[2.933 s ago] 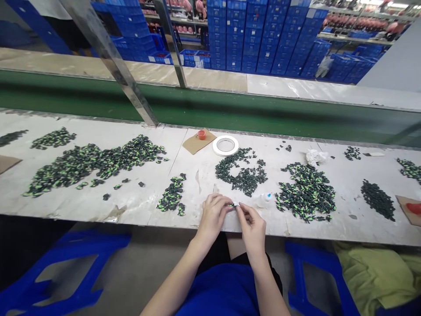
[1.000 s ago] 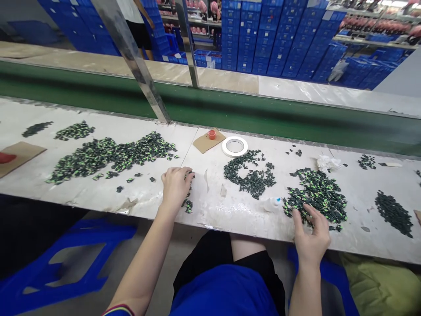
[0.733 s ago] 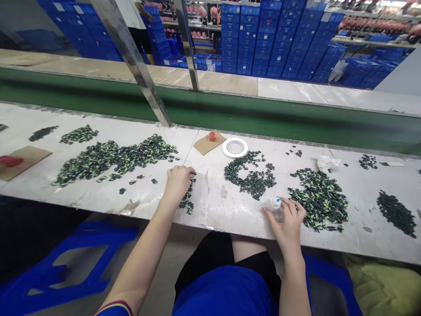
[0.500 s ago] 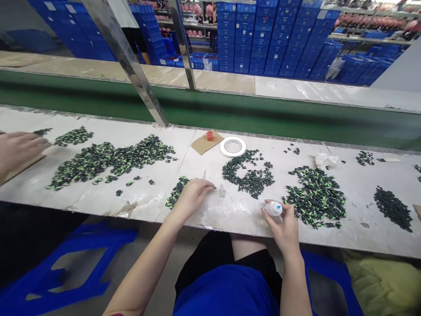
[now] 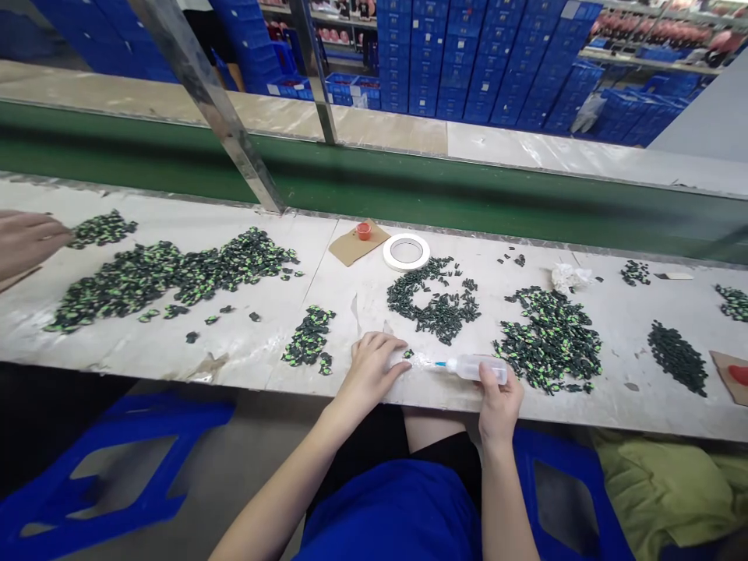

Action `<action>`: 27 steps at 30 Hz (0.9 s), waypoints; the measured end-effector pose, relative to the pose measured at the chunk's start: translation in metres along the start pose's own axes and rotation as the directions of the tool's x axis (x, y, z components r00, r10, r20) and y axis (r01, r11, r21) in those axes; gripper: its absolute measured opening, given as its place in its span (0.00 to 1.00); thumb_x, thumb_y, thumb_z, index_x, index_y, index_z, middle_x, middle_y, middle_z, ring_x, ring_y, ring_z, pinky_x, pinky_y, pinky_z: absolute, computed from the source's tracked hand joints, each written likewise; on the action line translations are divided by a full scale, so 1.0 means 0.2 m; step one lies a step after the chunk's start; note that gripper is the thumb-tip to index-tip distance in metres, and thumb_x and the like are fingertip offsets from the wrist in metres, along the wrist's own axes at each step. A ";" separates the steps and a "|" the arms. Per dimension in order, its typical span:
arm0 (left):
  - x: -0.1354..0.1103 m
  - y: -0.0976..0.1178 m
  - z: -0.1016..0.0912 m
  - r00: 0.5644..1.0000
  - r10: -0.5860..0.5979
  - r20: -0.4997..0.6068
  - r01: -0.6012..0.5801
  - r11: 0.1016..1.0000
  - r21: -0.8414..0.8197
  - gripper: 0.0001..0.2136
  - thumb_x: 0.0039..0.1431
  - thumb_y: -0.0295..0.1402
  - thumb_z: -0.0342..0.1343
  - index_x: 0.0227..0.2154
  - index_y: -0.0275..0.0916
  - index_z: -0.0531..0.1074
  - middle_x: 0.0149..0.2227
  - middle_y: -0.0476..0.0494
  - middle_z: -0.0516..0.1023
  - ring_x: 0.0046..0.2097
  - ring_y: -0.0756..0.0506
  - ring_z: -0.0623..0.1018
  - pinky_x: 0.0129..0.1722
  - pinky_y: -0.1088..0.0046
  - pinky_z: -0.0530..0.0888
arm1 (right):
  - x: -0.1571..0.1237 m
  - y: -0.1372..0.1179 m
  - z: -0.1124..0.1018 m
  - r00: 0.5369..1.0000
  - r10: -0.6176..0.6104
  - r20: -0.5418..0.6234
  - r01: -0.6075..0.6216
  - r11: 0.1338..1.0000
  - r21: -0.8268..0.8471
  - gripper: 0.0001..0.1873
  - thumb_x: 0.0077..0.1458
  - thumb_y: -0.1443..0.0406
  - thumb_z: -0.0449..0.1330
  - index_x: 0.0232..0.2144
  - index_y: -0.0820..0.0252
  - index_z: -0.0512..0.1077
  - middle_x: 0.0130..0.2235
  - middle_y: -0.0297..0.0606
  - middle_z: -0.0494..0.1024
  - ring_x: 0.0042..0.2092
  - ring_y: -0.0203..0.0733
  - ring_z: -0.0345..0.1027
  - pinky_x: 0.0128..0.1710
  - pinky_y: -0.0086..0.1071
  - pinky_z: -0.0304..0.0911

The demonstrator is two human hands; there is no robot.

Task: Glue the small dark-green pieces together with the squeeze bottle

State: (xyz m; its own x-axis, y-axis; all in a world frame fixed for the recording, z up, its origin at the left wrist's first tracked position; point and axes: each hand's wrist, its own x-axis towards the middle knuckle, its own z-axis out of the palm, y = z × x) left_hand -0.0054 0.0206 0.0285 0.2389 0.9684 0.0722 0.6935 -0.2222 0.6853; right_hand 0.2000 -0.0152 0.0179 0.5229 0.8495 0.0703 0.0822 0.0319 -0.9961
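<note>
My right hand (image 5: 499, 401) grips a small clear squeeze bottle (image 5: 476, 367) with a blue nozzle that points left along the white bench (image 5: 362, 300). The nozzle tip sits close to one small dark green piece (image 5: 407, 354). My left hand (image 5: 372, 366) rests on the bench with its fingertips against that piece, fingers curled. A small heap of green-and-black pieces (image 5: 308, 343) lies just left of my left hand. A ring-shaped heap of dark pieces (image 5: 435, 300) lies behind both hands, and a bigger green-and-black heap (image 5: 549, 339) lies right of the bottle.
A tape roll (image 5: 406, 252) and a red cap on cardboard (image 5: 358, 240) sit farther back. A long heap of pieces (image 5: 164, 273) spreads left, where another person's hand (image 5: 26, 238) reaches in. A dark heap (image 5: 676, 356) lies right. A green conveyor belt (image 5: 409, 191) runs behind.
My right hand left the right heap, picked up the squeeze bottle and tipped it so the nozzle points left. My left hand moved from the small left heap toward the middle.
</note>
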 end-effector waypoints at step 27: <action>0.01 0.03 0.04 0.983 -0.147 -0.108 0.134 0.984 -0.117 0.06 0.52 0.27 0.62 0.32 0.44 0.76 0.36 0.50 0.84 0.44 0.42 0.79 0.55 0.55 0.60 | -0.03 -0.06 0.16 0.998 -0.008 0.061 0.021 0.977 -0.213 0.21 0.49 0.50 0.62 0.20 0.62 0.69 0.20 0.31 0.68 0.25 0.35 0.58 0.25 0.27 0.56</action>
State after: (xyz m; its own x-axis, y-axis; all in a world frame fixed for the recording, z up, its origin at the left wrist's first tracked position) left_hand 0.0043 0.0202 0.0267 0.0594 0.9971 0.0486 0.6351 -0.0753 0.7688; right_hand 0.1690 -0.0035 0.0287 0.4693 0.8799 0.0746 0.2719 -0.0636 -0.9602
